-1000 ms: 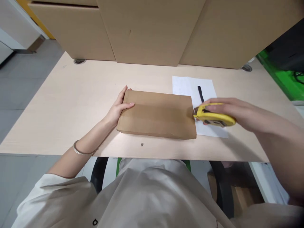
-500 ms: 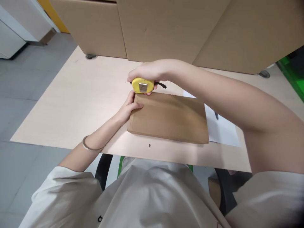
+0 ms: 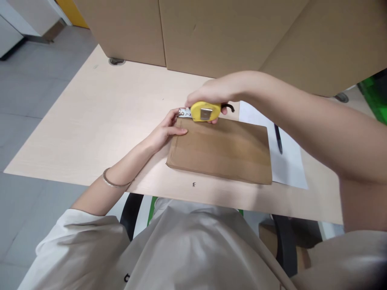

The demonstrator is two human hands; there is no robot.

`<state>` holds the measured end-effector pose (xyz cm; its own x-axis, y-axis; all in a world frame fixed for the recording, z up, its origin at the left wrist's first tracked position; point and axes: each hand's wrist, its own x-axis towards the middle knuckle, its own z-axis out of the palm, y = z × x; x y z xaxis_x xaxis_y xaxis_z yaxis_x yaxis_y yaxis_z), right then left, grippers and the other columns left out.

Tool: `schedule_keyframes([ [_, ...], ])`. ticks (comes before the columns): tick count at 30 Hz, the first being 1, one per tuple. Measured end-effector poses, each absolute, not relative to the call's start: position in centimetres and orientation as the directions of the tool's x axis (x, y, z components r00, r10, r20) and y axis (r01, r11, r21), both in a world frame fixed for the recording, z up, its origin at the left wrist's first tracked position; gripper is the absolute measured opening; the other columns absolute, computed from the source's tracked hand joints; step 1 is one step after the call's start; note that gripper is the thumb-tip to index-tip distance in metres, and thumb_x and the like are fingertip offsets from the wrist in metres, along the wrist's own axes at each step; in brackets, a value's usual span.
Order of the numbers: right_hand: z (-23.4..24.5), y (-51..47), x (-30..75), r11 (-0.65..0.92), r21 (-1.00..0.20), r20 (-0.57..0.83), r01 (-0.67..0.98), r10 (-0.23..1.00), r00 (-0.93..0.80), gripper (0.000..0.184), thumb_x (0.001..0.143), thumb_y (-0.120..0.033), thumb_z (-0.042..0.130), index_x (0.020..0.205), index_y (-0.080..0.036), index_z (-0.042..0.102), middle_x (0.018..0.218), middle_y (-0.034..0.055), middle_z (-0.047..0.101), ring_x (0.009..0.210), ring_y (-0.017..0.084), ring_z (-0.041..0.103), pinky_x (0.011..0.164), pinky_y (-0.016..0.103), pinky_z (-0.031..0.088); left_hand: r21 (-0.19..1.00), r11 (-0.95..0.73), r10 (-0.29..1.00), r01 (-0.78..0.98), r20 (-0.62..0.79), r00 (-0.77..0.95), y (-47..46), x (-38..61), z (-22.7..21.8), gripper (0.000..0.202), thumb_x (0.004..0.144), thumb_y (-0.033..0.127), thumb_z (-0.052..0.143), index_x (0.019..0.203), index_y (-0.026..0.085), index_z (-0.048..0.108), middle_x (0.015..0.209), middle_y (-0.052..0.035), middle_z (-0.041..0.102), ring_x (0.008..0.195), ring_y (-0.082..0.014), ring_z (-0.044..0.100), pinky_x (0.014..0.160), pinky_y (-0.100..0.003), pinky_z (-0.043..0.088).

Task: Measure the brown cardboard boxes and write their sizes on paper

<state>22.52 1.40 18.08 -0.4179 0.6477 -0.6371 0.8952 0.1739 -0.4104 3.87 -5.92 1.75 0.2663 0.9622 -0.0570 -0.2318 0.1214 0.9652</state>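
A flat brown cardboard parcel (image 3: 220, 150) lies on the light wooden desk (image 3: 99, 125). My right hand (image 3: 211, 92) reaches across from the right and is closed on a yellow tape measure (image 3: 204, 111) at the parcel's far edge. A short length of silver tape (image 3: 184, 113) sticks out to the left. My left hand (image 3: 166, 129) rests at the parcel's far left corner, thumb on top, with its fingers at the end of the tape. A metal bracelet (image 3: 112, 182) is on my left wrist.
A white sheet of paper (image 3: 287, 161) with a black pen (image 3: 278, 138) lies under the parcel's right end. Large cardboard boxes (image 3: 211, 36) stand along the desk's far edge. A cable hole (image 3: 116, 61) sits at the far left. Grey floor lies left.
My right hand carried the tape measure from the parcel's right end over to its far left corner, then slid it a little to the right, drawing out some tape. My left hand stayed at the corner.
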Motion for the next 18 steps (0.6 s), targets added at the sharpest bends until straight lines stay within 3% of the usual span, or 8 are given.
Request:
schedule_keyframes([
  [3,17.9,1.2,24.7,0.153,-0.424,-0.653,0.893,0.631,-0.418,0.034,0.11,-0.052,0.062,0.103,-0.021,0.071,0.076,0.0042,0.068,0.059,0.015,0.061,0.051,0.026,0.041,0.961,0.142,0.97,-0.239,-0.087,0.226,-6.1,4.4,2.4,0.074,0.06,0.025,0.09,0.13,0.027,0.066,0.144,-0.0039,0.076,0.151,-0.0367,0.063,0.133,-0.051,0.048],
  [6,17.6,1.1,25.3,0.163,-0.467,-0.621,0.869,0.639,-0.454,0.037,0.106,-0.058,0.066,0.103,-0.022,0.073,0.076,0.0052,0.068,0.059,0.017,0.062,0.052,0.029,0.042,0.949,0.135,0.983,-0.284,-0.093,0.156,-6.0,5.1,2.7,0.039,0.084,0.049,0.077,0.112,0.023,0.07,0.121,-0.008,0.081,0.134,-0.0348,0.073,0.122,-0.049,0.056],
  [8,17.5,0.9,25.2,0.16,-0.488,-0.599,0.858,0.653,-0.463,0.036,0.104,-0.057,0.066,0.103,-0.022,0.073,0.077,0.0062,0.069,0.061,0.019,0.064,0.052,0.03,0.042,0.958,0.126,0.99,-0.259,-0.103,0.099,-5.7,5.4,2.7,0.04,0.099,0.062,0.062,0.101,0.023,0.069,0.109,-0.0095,0.08,0.124,-0.0334,0.076,0.113,-0.047,0.06],
  [12,17.5,0.9,24.8,0.105,-0.492,-0.614,0.864,0.661,-0.431,0.031,0.104,-0.051,0.066,0.104,-0.02,0.072,0.082,0.0078,0.072,0.063,0.019,0.066,0.052,0.03,0.039,0.99,0.083,0.996,-0.112,-0.085,-0.011,-5.3,5.6,2.6,0.032,0.099,0.055,0.072,0.098,0.024,0.068,0.101,-0.0056,0.077,0.108,-0.0271,0.074,0.101,-0.039,0.062],
  [18,17.1,1.4,24.9,0.083,-0.502,-0.61,0.861,0.671,-0.421,0.037,0.104,-0.057,0.069,0.098,-0.021,0.076,0.085,0.0091,0.072,0.073,0.023,0.071,0.056,0.031,0.044,1.0,0.025,0.999,0.009,-0.024,-0.023,-5.5,5.2,2.6,0.034,0.103,0.057,0.07,0.099,0.023,0.067,0.103,-0.0043,0.072,0.1,-0.0225,0.067,0.096,-0.033,0.057],
])
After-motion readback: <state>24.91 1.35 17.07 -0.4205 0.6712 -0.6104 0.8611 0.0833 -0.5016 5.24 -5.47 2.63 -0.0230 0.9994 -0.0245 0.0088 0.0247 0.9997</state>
